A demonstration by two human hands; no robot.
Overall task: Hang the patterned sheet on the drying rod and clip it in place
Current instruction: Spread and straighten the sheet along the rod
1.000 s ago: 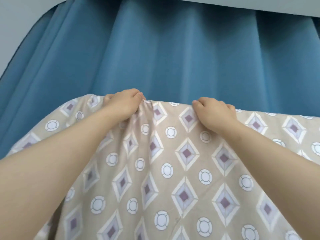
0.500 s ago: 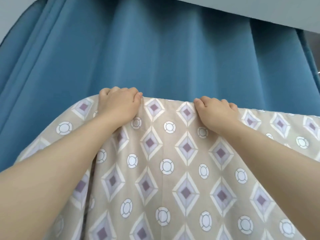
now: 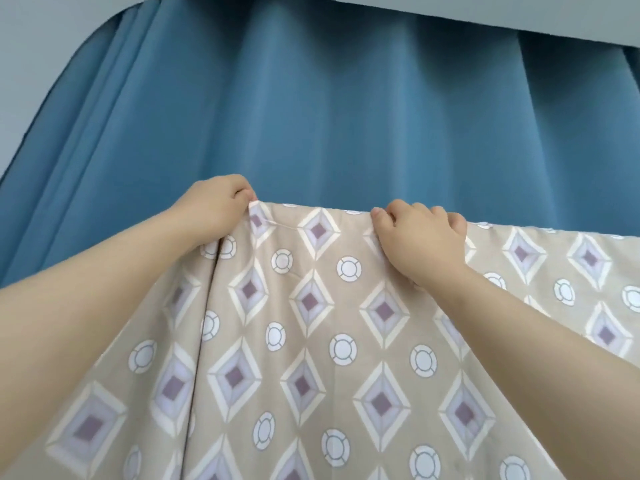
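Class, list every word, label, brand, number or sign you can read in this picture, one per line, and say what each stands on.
None: there is no readable text in view.
The patterned sheet shows only diamonds and ringed circles, no lettering.
The blue curtain is plain.
No tag shows where the left hand and right hand grip the sheet's top edge.

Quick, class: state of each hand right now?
Left hand: closed, pinching the patterned sheet at its top edge.
Right hand: closed, gripping the same top edge.
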